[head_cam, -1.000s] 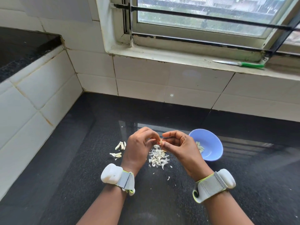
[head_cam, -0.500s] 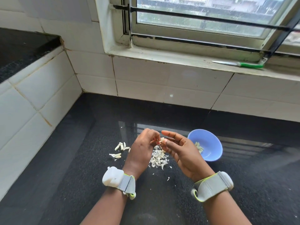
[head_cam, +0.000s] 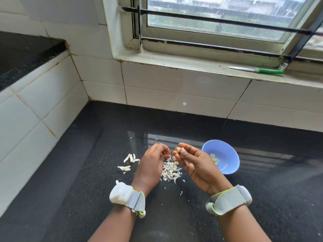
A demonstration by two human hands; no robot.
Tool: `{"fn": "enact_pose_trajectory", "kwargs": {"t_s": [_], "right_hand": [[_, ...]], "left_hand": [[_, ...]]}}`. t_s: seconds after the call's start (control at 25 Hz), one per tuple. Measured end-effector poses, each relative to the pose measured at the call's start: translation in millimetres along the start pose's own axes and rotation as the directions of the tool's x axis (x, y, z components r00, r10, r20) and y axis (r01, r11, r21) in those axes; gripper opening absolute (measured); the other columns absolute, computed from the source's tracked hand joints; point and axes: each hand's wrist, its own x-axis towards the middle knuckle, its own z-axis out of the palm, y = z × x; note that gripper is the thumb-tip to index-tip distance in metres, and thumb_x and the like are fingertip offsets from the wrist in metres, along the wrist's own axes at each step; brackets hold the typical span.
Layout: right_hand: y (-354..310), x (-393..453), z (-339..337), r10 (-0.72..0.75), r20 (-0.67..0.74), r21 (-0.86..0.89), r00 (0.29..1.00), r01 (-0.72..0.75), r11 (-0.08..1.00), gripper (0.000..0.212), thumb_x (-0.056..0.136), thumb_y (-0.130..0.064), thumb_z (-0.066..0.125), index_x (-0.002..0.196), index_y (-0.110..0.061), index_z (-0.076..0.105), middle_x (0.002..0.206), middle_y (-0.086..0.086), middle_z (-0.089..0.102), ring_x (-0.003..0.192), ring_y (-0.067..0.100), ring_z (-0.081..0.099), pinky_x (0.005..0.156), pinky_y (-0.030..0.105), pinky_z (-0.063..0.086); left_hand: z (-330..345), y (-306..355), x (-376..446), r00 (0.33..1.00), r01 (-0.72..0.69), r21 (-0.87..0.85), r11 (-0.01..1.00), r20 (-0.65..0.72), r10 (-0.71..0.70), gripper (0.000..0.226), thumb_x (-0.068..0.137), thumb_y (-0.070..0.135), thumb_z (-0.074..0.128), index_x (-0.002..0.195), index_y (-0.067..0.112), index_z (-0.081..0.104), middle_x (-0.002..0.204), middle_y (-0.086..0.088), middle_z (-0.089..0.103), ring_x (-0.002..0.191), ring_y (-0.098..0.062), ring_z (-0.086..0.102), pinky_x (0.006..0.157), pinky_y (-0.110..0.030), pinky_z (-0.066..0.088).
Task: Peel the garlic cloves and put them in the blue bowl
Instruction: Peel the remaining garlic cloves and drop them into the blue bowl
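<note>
My right hand [head_cam: 194, 162] pinches a pale garlic clove [head_cam: 178, 149] between thumb and fingertips, palm turned up, just left of the blue bowl [head_cam: 227, 154]. The bowl sits on the black counter and holds several peeled cloves [head_cam: 214, 158]. My left hand [head_cam: 151, 165] hovers a small gap to the left of the clove, fingers curled, above a heap of white garlic skins [head_cam: 170, 170]. What its fingertips hold cannot be made out. A few unpeeled cloves [head_cam: 129, 160] lie on the counter left of my left hand.
The black granite counter [head_cam: 87, 180] is bounded by white tiled walls behind and to the left. A green-handled knife [head_cam: 257, 70] lies on the window sill at the back right. A raised black ledge [head_cam: 21, 55] sits at the upper left.
My hands have drawn slightly apart. The clove has stayed in my right hand's fingertips, and my left hand has pulled back to the left over the skin pile.
</note>
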Motion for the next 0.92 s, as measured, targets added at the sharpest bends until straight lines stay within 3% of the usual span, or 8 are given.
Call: {"fn": "enact_pose_trajectory", "kwargs": {"t_s": [0.16, 0.32, 0.4, 0.6, 0.92], "right_hand": [[0, 1, -2, -0.018, -0.014, -0.027, 1.000, 0.018, 0.999, 0.022, 0.083, 0.003, 0.058, 0.105, 0.002, 0.063, 0.086, 0.012, 0.072, 0.078, 0.018, 0.071, 0.069, 0.022, 0.059], [0, 0, -1, -0.037, -0.004, -0.090, 0.999, 0.036, 0.995, 0.025, 0.082, 0.003, 0.061, 0.107, 0.002, 0.062, 0.088, 0.014, 0.072, 0.080, 0.020, 0.072, 0.069, 0.024, 0.060], [-2, -1, -1, -0.060, 0.013, -0.143, 0.998, 0.062, 0.988, 0.032, 0.077, 0.001, 0.064, 0.109, 0.001, 0.059, 0.088, 0.016, 0.071, 0.080, 0.021, 0.072, 0.068, 0.025, 0.059], [-6, -3, 1, -0.145, 0.061, -0.346, 0.987, 0.158, 0.925, 0.040, 0.072, -0.004, 0.072, 0.109, -0.004, 0.056, 0.084, 0.013, 0.069, 0.079, 0.022, 0.071, 0.069, 0.028, 0.058], [-4, -3, -1, -0.163, 0.092, -0.381, 0.982, 0.186, 0.906, 0.040, 0.069, -0.008, 0.076, 0.106, -0.005, 0.058, 0.087, 0.016, 0.070, 0.082, 0.023, 0.071, 0.071, 0.028, 0.057]], "left_hand": [[-3, 8, 3, 0.991, 0.033, -0.038, 0.999, -0.127, -0.038, 0.004, 0.089, 0.014, 0.062, 0.086, 0.015, 0.065, 0.080, 0.006, 0.062, 0.072, -0.007, 0.056, 0.066, -0.022, 0.045], [-5, 14, 8, 0.992, 0.011, -0.145, 0.989, -0.123, -0.029, 0.018, 0.082, 0.004, 0.067, 0.090, 0.021, 0.068, 0.084, 0.009, 0.064, 0.078, -0.001, 0.059, 0.070, -0.011, 0.046], [-6, 14, 9, 0.996, -0.016, -0.163, 0.987, -0.087, 0.001, 0.021, 0.082, 0.004, 0.067, 0.091, 0.023, 0.068, 0.086, 0.009, 0.063, 0.081, -0.002, 0.060, 0.073, -0.015, 0.047], [-8, 10, 11, 0.997, -0.080, -0.111, 0.991, -0.018, 0.078, 0.012, 0.084, 0.022, 0.059, 0.090, 0.032, 0.060, 0.092, 0.011, 0.057, 0.092, -0.013, 0.058, 0.080, -0.039, 0.050], [-10, 11, 10, 0.992, -0.104, -0.078, 0.992, -0.082, 0.097, 0.014, 0.081, 0.020, 0.065, 0.084, 0.031, 0.058, 0.089, 0.011, 0.054, 0.089, -0.013, 0.055, 0.077, -0.039, 0.049]]}}
